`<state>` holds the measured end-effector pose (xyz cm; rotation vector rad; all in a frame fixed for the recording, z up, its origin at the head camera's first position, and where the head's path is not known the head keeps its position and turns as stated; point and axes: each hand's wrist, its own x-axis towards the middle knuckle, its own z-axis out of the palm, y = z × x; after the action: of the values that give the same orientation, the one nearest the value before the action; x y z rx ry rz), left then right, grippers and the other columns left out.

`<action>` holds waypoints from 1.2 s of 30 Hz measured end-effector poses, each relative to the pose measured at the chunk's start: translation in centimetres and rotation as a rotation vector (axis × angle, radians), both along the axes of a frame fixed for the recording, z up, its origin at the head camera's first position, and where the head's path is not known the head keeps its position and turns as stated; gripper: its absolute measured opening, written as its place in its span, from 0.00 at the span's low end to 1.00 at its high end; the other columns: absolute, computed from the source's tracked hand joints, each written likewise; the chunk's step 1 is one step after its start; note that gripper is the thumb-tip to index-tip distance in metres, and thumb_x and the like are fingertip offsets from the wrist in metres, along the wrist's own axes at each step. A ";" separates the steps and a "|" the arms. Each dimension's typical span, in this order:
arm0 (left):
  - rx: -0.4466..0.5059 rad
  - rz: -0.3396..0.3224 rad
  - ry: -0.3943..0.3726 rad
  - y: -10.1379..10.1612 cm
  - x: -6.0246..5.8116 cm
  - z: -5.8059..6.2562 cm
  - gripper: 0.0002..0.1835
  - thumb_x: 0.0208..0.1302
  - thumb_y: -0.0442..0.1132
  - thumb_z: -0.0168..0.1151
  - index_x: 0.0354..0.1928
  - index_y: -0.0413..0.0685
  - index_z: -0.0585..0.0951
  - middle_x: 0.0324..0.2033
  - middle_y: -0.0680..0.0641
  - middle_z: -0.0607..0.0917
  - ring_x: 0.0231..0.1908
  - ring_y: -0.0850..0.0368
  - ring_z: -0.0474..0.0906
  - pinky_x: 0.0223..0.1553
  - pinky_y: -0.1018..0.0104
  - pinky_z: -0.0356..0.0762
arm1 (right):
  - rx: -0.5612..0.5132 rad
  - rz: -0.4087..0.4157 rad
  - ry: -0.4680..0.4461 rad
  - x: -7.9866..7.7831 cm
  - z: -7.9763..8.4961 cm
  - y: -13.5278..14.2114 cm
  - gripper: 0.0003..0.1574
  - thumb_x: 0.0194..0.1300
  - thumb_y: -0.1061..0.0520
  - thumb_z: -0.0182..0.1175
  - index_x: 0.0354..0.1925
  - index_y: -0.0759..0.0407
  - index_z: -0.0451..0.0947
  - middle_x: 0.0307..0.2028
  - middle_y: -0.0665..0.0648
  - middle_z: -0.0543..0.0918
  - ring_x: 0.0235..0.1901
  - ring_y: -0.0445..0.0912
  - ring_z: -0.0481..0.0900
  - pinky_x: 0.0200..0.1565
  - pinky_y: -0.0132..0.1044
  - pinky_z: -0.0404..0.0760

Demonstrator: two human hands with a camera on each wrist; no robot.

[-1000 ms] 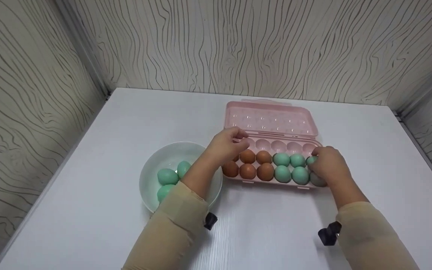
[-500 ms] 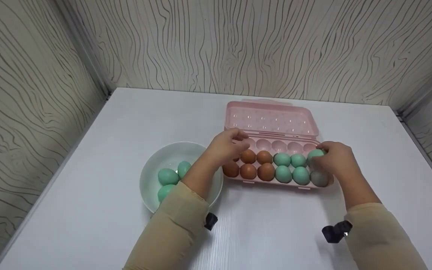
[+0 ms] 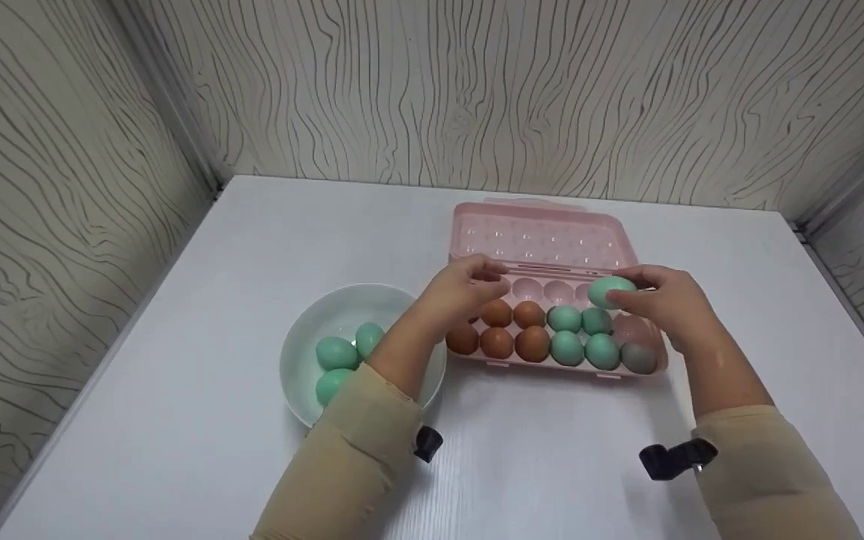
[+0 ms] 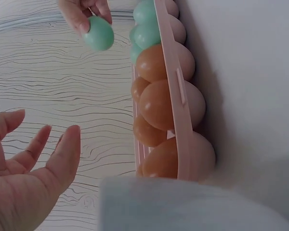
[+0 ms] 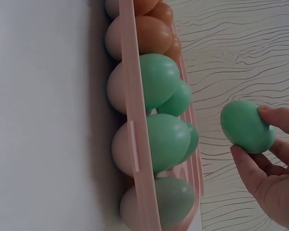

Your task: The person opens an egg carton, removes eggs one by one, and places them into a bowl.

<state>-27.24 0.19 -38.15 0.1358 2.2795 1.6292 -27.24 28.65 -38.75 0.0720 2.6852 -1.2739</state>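
Observation:
My right hand (image 3: 664, 304) pinches a green egg (image 5: 248, 126) between thumb and fingers, raised above the right end of a pink egg carton (image 3: 544, 366). Brown eggs (image 3: 496, 343) fill the left part of the carton's two front rows, and green eggs (image 3: 566, 348) sit to their right. A vacant cup (image 3: 631, 330) shows in the middle row at the right end, behind a shadowed egg (image 3: 637, 358). Over the carton's left end, my left hand (image 3: 462, 296) hovers with loosely bent fingers and nothing in them; the left wrist view shows its thumb and fingers spread apart.
A white bowl (image 3: 297, 337) with several green eggs (image 3: 335, 352) stands left of the carton, partly beneath my left forearm. The carton's lid (image 3: 544, 232) lies open toward the back. Its back row has bare cups (image 3: 528, 289). Patterned panels (image 3: 432, 90) border the white table (image 3: 199, 300).
My right hand has lifted the green egg out of the middle row's right-end cup and carried it up and leftward toward the back row. The left hand has moved slightly right.

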 end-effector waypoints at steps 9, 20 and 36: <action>0.086 -0.010 -0.032 0.7 0.4 0.4 0.08 0.60 0.47 0.58 0.42 0.66 0.78 0.42 0.60 0.78 0.46 0.60 0.73 0.53 0.56 0.68 | -0.133 0.062 0.003 0.5 0.8 -2.7 0.36 0.54 0.42 0.64 0.58 0.57 0.70 0.52 0.57 0.74 0.47 0.45 0.73 0.46 0.30 0.74; 0.212 -0.022 -0.132 1.6 0.5 0.2 0.16 0.58 0.50 0.61 0.49 0.60 0.76 0.42 0.57 0.79 0.42 0.59 0.77 0.49 0.59 0.74 | -0.207 0.158 0.044 1.2 1.4 -5.9 0.32 0.52 0.42 0.65 0.53 0.54 0.75 0.46 0.57 0.77 0.45 0.49 0.72 0.46 0.38 0.73; 0.068 -0.018 -0.118 2.2 0.6 0.2 0.11 0.55 0.52 0.64 0.41 0.70 0.76 0.41 0.58 0.78 0.40 0.60 0.77 0.47 0.59 0.74 | -0.286 0.232 0.141 1.5 1.4 -8.2 0.26 0.53 0.49 0.67 0.47 0.61 0.76 0.43 0.57 0.78 0.42 0.49 0.75 0.42 0.32 0.77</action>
<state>-26.64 2.40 -37.96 0.0735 2.1310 1.6605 -25.78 20.49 -37.39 -0.3664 2.4958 -1.6189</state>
